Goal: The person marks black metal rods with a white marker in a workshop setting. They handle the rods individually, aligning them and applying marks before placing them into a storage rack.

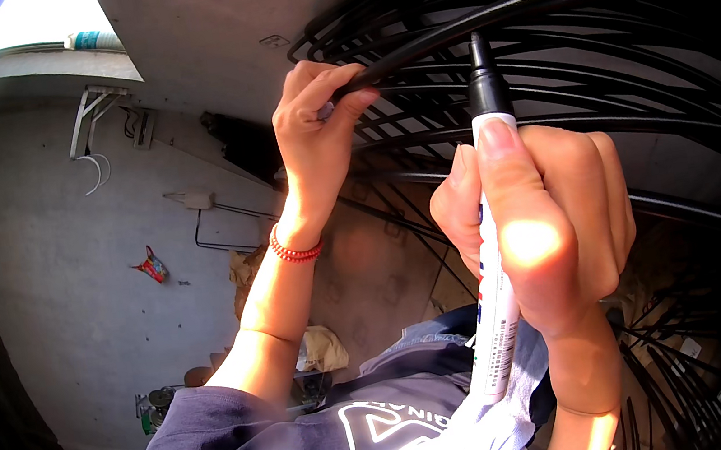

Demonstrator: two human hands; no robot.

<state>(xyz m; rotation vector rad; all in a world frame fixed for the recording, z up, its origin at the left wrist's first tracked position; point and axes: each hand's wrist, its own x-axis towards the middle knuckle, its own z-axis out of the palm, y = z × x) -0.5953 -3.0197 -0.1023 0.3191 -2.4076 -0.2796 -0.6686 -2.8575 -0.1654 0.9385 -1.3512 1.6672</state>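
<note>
My left hand [312, 131], with a red beaded bracelet [292, 247] on its wrist, pinches one black tube [436, 35] near its left end. From there the tube runs right in a long curve. Closed around the white barrel of a marker pen [490, 97] is my right hand [560, 217], its thumb pressed along the side. The pen points up, its black tip in front of the tube's lower edge; whether the two touch I cannot tell.
Behind the held tube hangs a large bundle of black tubes [639, 125], spreading to the right. More thin black rods [674, 393] stand at the lower right. A pale wall [65, 264] carries a metal bracket [92, 119] and a small box with cable [198, 199]. Bags [322, 348] lie lower down.
</note>
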